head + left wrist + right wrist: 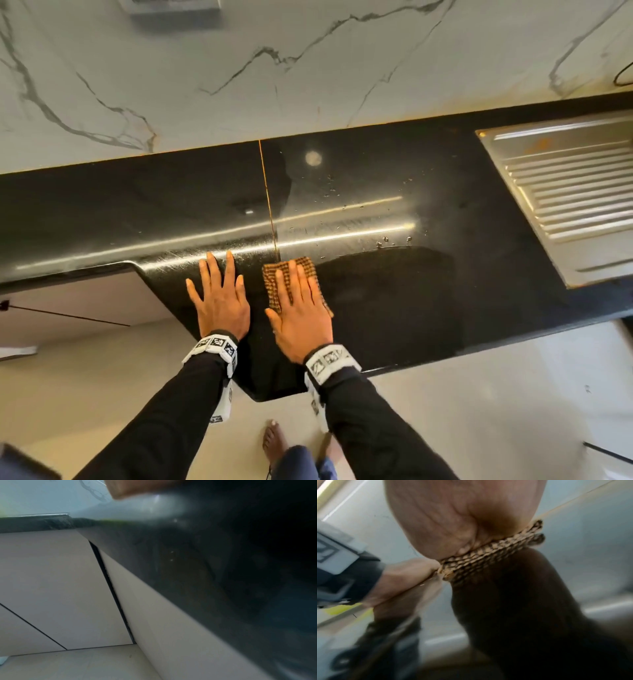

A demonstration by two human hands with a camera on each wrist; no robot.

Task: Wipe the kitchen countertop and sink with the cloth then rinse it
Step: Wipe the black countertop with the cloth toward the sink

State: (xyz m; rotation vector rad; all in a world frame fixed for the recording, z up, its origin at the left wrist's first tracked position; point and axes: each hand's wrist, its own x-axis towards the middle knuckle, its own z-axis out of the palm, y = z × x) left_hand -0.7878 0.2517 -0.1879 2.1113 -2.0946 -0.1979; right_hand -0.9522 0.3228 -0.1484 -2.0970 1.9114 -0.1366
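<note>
My right hand (301, 308) lies flat, fingers straight, pressing the brown-and-tan checked cloth (286, 274) down on the black worktop (411, 301), near its front edge and just right of the thin seam (269, 202) that runs from the back edge toward the front. The cloth shows past my fingertips and along both sides of my palm; in the right wrist view it is squeezed flat between my palm (453, 517) and the glossy surface, its woven edge (488, 555) sticking out. My left hand (221, 301) rests beside it on the left of the seam, fingers spread and straight, holding nothing, close to the angled cut in the worktop's front edge. Both hands sit close together but do not touch. Small crumbs or droplets (383, 241) are scattered on the worktop beyond and to the right of the cloth, toward the middle. At the right end of the worktop sits the ribbed steel drainboard (575, 205) of the sink. The marble-patterned wall (239, 68) rises behind the back edge. Below the front edge I see the pale floor (479, 411) and my bare foot (274, 442).
</note>
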